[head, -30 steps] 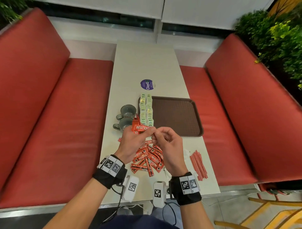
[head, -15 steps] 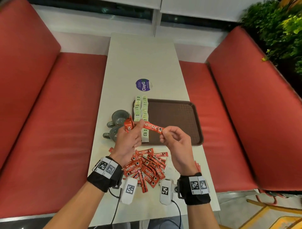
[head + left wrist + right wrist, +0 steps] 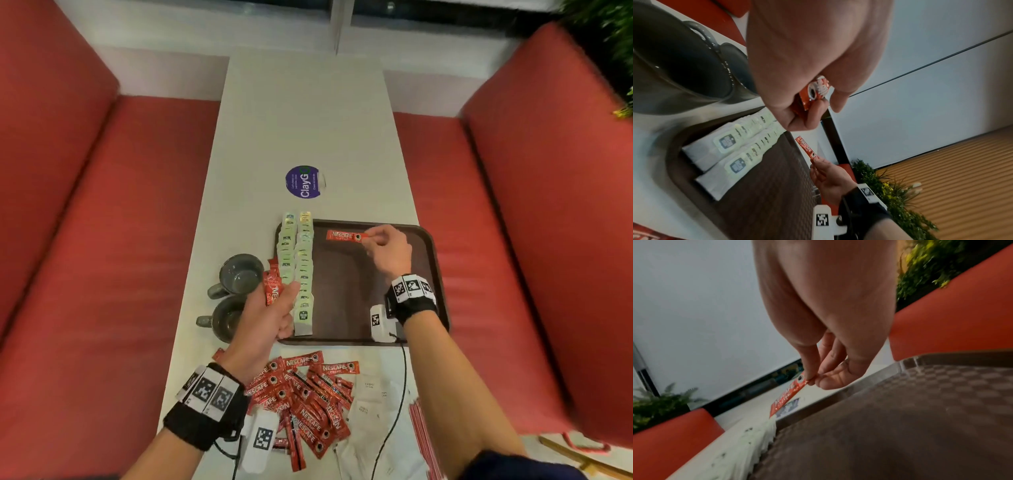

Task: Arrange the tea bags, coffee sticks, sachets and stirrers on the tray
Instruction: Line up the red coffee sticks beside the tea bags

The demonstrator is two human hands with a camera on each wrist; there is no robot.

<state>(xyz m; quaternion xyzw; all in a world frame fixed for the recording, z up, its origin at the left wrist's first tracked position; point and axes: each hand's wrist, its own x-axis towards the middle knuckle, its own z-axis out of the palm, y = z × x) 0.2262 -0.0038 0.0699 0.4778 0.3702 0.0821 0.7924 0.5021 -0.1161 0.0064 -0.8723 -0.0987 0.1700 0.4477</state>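
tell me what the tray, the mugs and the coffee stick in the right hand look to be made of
Tray: likely moulded plastic, brown, matte, with a woven grid texture.
Mugs: probably glazed ceramic, dark grey; the rims catch highlights.
Coffee stick, pinched by the right hand: thin printed foil or plastic film, glossy red; it glints in the right wrist view.

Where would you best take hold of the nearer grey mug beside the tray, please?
Probably by the handle of the nearer grey mug, approaching from the table's left edge: the mug stands upright, its handle points left, while the left hand and brown tray crowd its right.
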